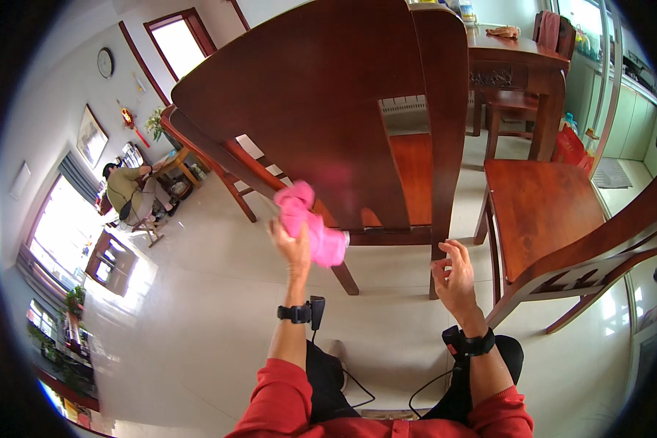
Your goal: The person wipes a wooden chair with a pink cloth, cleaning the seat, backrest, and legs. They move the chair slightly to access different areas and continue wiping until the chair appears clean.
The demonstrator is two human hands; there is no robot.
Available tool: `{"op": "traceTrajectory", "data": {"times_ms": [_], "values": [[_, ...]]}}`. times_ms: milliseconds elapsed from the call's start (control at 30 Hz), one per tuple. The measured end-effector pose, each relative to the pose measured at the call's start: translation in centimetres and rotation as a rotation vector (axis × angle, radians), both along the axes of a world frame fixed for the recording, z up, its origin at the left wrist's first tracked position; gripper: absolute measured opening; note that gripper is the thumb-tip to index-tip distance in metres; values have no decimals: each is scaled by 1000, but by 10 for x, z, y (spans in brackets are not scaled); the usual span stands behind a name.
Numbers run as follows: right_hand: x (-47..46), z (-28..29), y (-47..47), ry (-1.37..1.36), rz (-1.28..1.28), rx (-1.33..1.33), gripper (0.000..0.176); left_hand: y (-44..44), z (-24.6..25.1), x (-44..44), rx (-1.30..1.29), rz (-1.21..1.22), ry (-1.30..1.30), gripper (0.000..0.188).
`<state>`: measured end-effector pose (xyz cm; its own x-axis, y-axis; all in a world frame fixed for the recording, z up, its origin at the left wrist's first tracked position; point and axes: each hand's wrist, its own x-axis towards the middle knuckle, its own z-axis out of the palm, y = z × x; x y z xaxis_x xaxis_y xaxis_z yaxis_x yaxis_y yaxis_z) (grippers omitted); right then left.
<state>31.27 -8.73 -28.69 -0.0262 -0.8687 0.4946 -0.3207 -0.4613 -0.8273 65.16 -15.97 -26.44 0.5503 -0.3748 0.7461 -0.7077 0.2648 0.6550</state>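
Observation:
A bunched pink cloth [312, 227] is held in my left hand [291, 243], close to the lower left part of a dark wooden chair back [317, 98]. The cloth looks slightly blurred and hides part of the chair's lower edge. My right hand [455, 276] holds nothing, its fingers loosely curled and apart, beside the lower end of the chair's right back post [443, 164]. Through the gaps of the back, the reddish wooden seat [410, 175] shows. Both wrists wear black straps with small devices and cables.
Another wooden chair [542, 208] stands close on the right. Behind is a wooden table [517, 52] with a crumpled cloth [503, 32] on it. A red bag [570, 148] sits on the floor. A person [131, 189] sits at a small desk far left.

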Motion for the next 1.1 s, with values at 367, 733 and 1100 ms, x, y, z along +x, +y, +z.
{"op": "traceTrajectory", "data": {"times_ms": [367, 733, 1100], "values": [[-1, -4, 6, -15, -26, -68, 40, -10, 167, -74, -357, 319, -653, 51], [-11, -3, 1, -26, -59, -76, 41, -23, -37, -61, 275, -106, -729, 42], [-7, -7, 1, -11, -62, -108, 40, 12, 227, -108, -508, 116, -634, 53]]}}
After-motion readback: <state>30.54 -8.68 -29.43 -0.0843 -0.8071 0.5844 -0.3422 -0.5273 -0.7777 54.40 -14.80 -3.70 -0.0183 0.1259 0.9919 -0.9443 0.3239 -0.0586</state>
